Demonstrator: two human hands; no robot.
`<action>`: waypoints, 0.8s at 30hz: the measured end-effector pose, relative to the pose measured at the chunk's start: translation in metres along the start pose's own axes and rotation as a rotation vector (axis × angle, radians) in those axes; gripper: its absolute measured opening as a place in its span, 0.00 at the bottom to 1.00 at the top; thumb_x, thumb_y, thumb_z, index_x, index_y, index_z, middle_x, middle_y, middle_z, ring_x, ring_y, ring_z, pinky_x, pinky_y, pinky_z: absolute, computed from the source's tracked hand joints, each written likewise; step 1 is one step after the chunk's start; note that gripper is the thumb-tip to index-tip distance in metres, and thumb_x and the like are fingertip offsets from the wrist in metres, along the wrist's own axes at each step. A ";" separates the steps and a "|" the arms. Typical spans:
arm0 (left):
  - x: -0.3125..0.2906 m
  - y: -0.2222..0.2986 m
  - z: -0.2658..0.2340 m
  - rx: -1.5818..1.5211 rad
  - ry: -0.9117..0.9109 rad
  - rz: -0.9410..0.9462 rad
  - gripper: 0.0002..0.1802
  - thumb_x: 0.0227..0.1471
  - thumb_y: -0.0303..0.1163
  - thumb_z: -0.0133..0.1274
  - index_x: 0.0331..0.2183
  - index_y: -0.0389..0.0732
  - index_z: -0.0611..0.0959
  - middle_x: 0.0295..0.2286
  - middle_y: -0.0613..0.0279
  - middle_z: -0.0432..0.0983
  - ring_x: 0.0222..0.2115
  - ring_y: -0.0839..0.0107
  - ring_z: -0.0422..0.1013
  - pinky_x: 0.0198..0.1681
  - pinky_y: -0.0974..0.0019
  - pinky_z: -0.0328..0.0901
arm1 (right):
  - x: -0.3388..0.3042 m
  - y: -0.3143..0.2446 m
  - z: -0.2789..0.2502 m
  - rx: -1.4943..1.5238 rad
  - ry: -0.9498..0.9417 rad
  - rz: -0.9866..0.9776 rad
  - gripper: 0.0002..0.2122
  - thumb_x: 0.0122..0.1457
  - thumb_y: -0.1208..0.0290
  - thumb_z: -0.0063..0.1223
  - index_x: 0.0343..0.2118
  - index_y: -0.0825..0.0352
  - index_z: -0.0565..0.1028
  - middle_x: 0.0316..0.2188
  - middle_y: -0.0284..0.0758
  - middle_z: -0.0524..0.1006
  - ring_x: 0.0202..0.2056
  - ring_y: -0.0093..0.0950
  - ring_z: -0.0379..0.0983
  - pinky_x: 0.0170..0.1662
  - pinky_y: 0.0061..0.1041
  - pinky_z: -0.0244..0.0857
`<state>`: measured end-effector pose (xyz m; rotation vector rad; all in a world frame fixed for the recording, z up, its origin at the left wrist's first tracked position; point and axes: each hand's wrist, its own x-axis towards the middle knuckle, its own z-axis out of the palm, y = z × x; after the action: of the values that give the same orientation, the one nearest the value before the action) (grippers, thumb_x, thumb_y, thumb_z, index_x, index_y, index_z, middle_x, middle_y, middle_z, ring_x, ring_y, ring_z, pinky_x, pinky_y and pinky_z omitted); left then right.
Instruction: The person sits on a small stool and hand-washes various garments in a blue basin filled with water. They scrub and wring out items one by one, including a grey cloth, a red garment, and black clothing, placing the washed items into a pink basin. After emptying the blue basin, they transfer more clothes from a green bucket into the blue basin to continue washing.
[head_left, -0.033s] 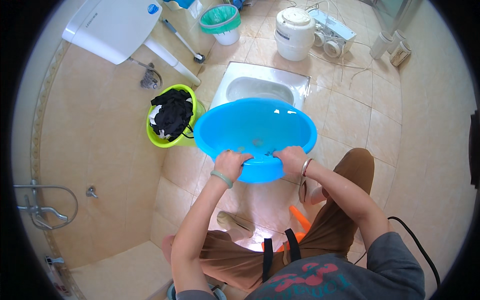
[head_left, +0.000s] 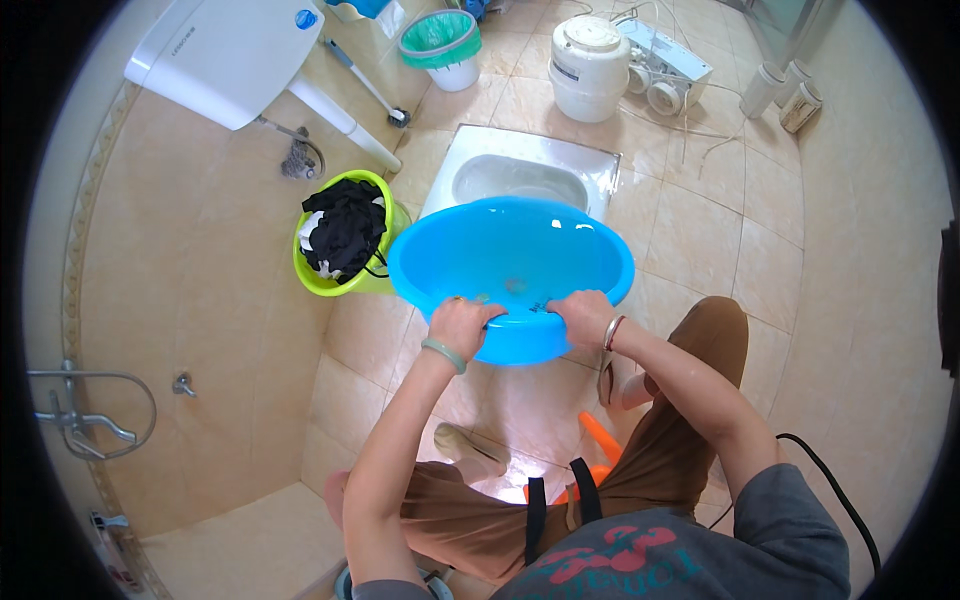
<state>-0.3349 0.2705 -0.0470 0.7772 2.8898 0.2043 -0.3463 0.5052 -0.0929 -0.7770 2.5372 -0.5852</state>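
"Both sides gripped?"

"Yep, on my feed the left hand and right hand pinch the near rim of the blue basin at twelve, fingertips hidden; spread grip steadies the tilt imo."

"Obstacles?"

"Squat toilet beyond, twelve; green bucket of clothes crowding ten-thirty."

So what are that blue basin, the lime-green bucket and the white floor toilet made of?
Blue basin: probably plastic, smooth and glossy, with bright highlights on its inner wall.
Lime-green bucket: likely plastic, going by its even colour and smooth rim.
White floor toilet: looks like glazed ceramic, given its shiny white surface, though I can't be certain.
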 end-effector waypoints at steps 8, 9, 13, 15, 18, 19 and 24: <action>0.036 -0.009 -0.005 0.013 0.019 0.049 0.16 0.39 0.24 0.52 0.33 0.55 0.82 0.23 0.61 0.77 0.27 0.62 0.73 0.33 0.59 0.63 | 0.008 0.017 -0.010 0.040 0.071 0.062 0.13 0.47 0.75 0.48 0.37 0.58 0.77 0.28 0.42 0.78 0.29 0.39 0.76 0.30 0.35 0.69; 0.038 -0.007 -0.006 0.020 0.005 0.049 0.16 0.39 0.24 0.52 0.33 0.55 0.82 0.23 0.61 0.77 0.27 0.62 0.73 0.34 0.59 0.63 | 0.007 0.018 -0.011 0.042 0.074 0.069 0.13 0.47 0.75 0.48 0.37 0.58 0.77 0.28 0.42 0.78 0.29 0.39 0.76 0.30 0.35 0.69; 0.026 -0.003 0.001 0.059 0.011 0.059 0.16 0.39 0.24 0.52 0.32 0.54 0.82 0.23 0.62 0.77 0.27 0.62 0.73 0.33 0.59 0.63 | 0.001 0.015 0.000 0.042 0.085 0.046 0.12 0.47 0.75 0.49 0.36 0.59 0.77 0.28 0.42 0.78 0.29 0.40 0.76 0.30 0.36 0.69; 0.013 -0.004 0.011 0.037 0.020 0.073 0.15 0.38 0.24 0.52 0.32 0.54 0.82 0.23 0.62 0.76 0.27 0.62 0.73 0.33 0.59 0.63 | -0.004 0.009 0.004 0.031 0.055 0.047 0.11 0.48 0.74 0.49 0.35 0.60 0.77 0.27 0.42 0.78 0.29 0.40 0.75 0.30 0.36 0.68; -0.017 0.004 0.030 0.080 -0.071 0.047 0.16 0.38 0.24 0.52 0.33 0.54 0.80 0.22 0.62 0.76 0.26 0.61 0.72 0.33 0.58 0.63 | -0.016 -0.001 0.021 -0.042 -0.029 -0.048 0.09 0.50 0.73 0.48 0.35 0.62 0.75 0.25 0.42 0.77 0.28 0.41 0.75 0.29 0.37 0.68; -0.027 0.007 0.039 0.070 -0.102 0.042 0.17 0.38 0.24 0.52 0.34 0.53 0.80 0.22 0.62 0.76 0.27 0.60 0.72 0.33 0.58 0.63 | -0.020 -0.002 0.029 -0.063 -0.041 -0.080 0.08 0.50 0.73 0.48 0.34 0.62 0.74 0.25 0.41 0.77 0.28 0.40 0.75 0.29 0.37 0.68; -0.082 0.025 0.111 -0.104 -0.189 0.033 0.21 0.37 0.24 0.53 0.38 0.51 0.77 0.26 0.58 0.74 0.29 0.58 0.72 0.32 0.57 0.64 | -0.036 0.009 0.093 -0.240 -0.099 -0.247 0.05 0.53 0.71 0.46 0.32 0.61 0.73 0.24 0.36 0.77 0.28 0.35 0.76 0.27 0.35 0.66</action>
<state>-0.2331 0.2607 -0.1430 0.7817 2.6679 0.2665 -0.2763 0.5080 -0.1645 -1.1858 2.4656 -0.3093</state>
